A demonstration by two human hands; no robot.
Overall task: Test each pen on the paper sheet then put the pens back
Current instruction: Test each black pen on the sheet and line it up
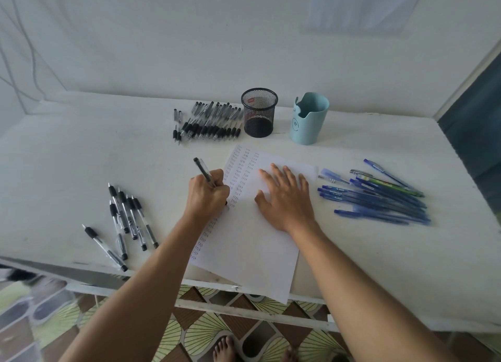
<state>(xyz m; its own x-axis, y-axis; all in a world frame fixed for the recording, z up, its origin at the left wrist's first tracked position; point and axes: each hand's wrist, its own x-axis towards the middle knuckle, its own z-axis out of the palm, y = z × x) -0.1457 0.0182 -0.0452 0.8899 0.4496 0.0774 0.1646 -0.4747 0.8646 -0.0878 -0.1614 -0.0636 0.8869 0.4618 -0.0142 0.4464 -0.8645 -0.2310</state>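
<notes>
Your two bare forearms reach in over the near edge of the white worktop [81,158]. Your left hand [208,196] has its fingers clamped round a clear pen [202,169] with a black grip, tip down at the left margin of the paper sheet [252,247]. Your right hand [284,199] lies flat on the sheet, fingers spread, pinning it.

The sheet overhangs the near edge and looks thin and floppy, so it will probably slide unless held. The pens look light, stiff and smooth; the rubber grip near the tip is likely the surest hold.

Toward the near left corner lie loose black pens [127,220], by the back edge a row of black pens [211,122], and toward the right edge blue pens [379,196]. A mesh cup [259,112] and a pale blue cup [309,118] stand at the back.

Your left hand hides the pen tip. The handwriting is too small to read, and the blue cup's inside is out of sight.
</notes>
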